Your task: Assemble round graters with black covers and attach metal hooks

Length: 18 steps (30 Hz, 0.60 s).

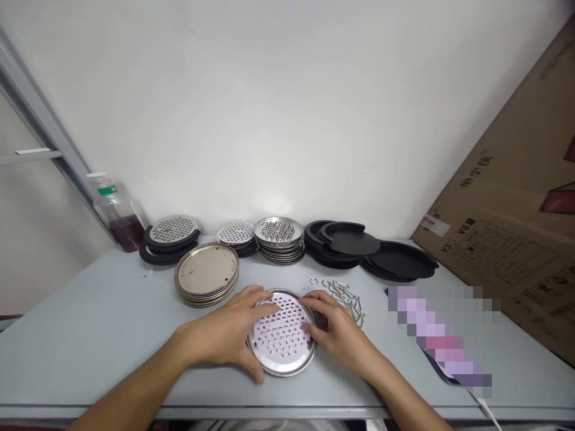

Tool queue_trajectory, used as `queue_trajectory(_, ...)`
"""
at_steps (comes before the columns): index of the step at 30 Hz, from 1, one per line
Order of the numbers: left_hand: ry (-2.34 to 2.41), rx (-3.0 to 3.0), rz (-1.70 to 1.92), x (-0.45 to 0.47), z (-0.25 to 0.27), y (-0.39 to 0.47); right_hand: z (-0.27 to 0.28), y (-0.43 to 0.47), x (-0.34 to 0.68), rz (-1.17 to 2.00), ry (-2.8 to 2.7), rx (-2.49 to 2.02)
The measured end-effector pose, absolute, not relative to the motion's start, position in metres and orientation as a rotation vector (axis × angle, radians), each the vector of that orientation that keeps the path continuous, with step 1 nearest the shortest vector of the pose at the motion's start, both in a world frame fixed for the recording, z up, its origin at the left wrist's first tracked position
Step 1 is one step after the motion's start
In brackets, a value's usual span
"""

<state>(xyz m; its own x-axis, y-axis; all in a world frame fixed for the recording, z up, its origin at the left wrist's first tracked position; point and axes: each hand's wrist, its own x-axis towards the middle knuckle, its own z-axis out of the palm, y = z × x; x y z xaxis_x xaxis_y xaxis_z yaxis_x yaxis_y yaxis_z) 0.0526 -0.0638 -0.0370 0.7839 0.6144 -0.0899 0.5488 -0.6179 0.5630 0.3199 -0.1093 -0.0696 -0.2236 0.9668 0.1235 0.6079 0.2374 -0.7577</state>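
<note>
A round metal grater disc point(282, 335) with rows of raised holes and a plain rim lies flat on the table before me. My left hand point(240, 329) spans its left side, thumb at the lower left edge and fingertips over the upper rim. Against the right side presses my right hand point(335, 329), with fingers bent over the rim and onto the holed face. Between them the two hands grip the disc. Just behind my right hand lie several bent wire clips point(344, 293), partly hidden by it, and a small metal ring point(313, 281).
A stack of plain metal discs point(206, 269) stands behind my left hand. Along the wall are a holed disc in a black holder point(174, 233), white grater discs point(236, 233), a grater stack point(278, 239) and black round holders point(350, 239). A bottle point(119, 215), blurred phone point(440, 341) and carton point(507, 239) flank them.
</note>
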Motion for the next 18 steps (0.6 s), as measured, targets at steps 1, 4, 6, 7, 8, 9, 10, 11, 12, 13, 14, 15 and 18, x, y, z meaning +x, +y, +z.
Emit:
queue_trajectory(1, 0.865, 2.394, 0.132, 0.0518, -0.0383, -0.0635, -0.0695, -0.1093, 0.3200, 0.786, -1.916, -1.428)
queue_trajectory(4, 0.865, 2.394, 0.152, 0.0509, -0.0390, -0.0628, -0.0682, -0.1105, 0.3196, 0.794, -1.906, -1.400)
queue_trajectory(6, 0.857, 2.389, 0.178, 0.0515, -0.0376, -0.0630, -0.0664, -0.1125, 0.3189, 0.802, -1.927, -1.364)
queue_trajectory(7, 0.854, 2.388, 0.184, 0.0520, -0.0369, -0.0632, -0.0655, -0.1138, 0.3185, 0.812, -1.954, -1.336)
queue_trajectory(8, 0.853, 2.388, 0.188, 0.0525, -0.0362, -0.0634, -0.0648, -0.1150, 0.3181, 0.824, -1.992, -1.302)
queue_trajectory(9, 0.853, 2.389, 0.192, 0.0530, -0.0358, -0.0636, -0.0643, -0.1162, 0.3179, 0.836, -2.036, -1.268)
queue_trajectory(10, 0.852, 2.391, 0.196, 0.0533, -0.0355, -0.0636, -0.0642, -0.1172, 0.3179, 0.845, -2.080, -1.238)
queue_trajectory(11, 0.848, 2.394, 0.198, 0.0536, -0.0355, -0.0636, -0.0645, -0.1179, 0.3182, 0.849, -2.121, -1.216)
queue_trajectory(12, 0.843, 2.400, 0.198, 0.0537, -0.0357, -0.0635, -0.0652, -0.1184, 0.3186, 0.850, -2.153, -1.202)
queue_trajectory(13, 0.838, 2.405, 0.196, 0.0537, -0.0361, -0.0633, -0.0662, -0.1186, 0.3192, 0.850, -2.178, -1.198)
queue_trajectory(14, 0.836, 2.412, 0.192, 0.0535, -0.0365, -0.0631, -0.0674, -0.1187, 0.3199, 0.850, -2.199, -1.201)
queue_trajectory(15, 0.837, 2.418, 0.185, 0.0533, -0.0370, -0.0629, -0.0688, -0.1185, 0.3207, 0.846, -2.217, -1.207)
queue_trajectory(18, 0.850, 2.431, 0.166, 0.0529, -0.0383, -0.0627, -0.0725, -0.1170, 0.3227, 0.804, -2.255, -1.216)
